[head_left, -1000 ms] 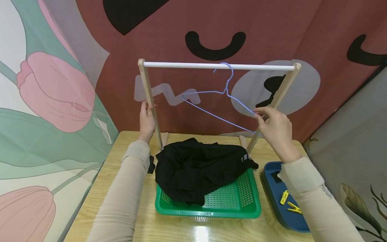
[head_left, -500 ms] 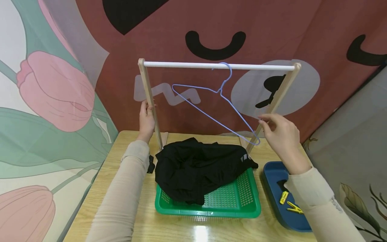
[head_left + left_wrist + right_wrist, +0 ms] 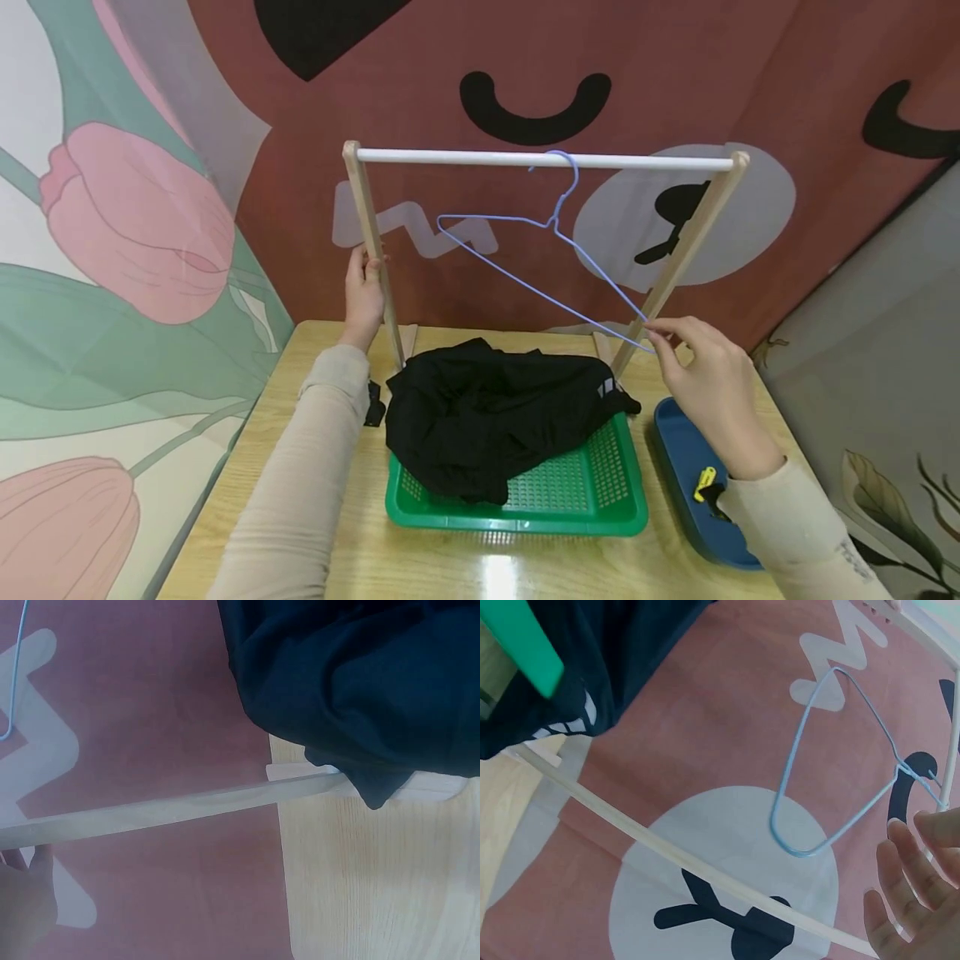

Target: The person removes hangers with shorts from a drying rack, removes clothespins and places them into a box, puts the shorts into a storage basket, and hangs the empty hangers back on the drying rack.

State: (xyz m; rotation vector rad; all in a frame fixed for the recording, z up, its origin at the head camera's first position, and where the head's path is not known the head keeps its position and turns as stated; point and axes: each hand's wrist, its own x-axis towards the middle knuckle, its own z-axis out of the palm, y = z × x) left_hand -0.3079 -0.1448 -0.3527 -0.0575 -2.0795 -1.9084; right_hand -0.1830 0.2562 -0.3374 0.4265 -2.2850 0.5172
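Observation:
A blue wire clothes hanger (image 3: 555, 221) hangs tilted by its hook from the white rail (image 3: 450, 157) of a wooden-posted rack. My left hand (image 3: 363, 300) grips the rack's left post (image 3: 367, 212), thumb and fingers about it. In the head view, my right hand (image 3: 705, 383) has thumb and index fingertips over the hanger's lower right corner, which they hide. The right wrist view shows the right hand's fingers (image 3: 900, 889) loosely bent and apart from the hanger (image 3: 784, 795); whether they pinch it I cannot tell. A bunched black garment (image 3: 495, 425) lies in the green basket below.
The green basket (image 3: 517, 525) stands on the wooden table (image 3: 300, 358) in front of the rack. To its right, a blue tray (image 3: 678, 492) holds a yellow clip (image 3: 704, 483) and a black item. A small black object (image 3: 375, 405) lies left of the basket.
My right hand moves down and right, first off the hanger's upper right arm, then over its lower right corner. The hanger swings and tilts lower on the right. My left hand stays put.

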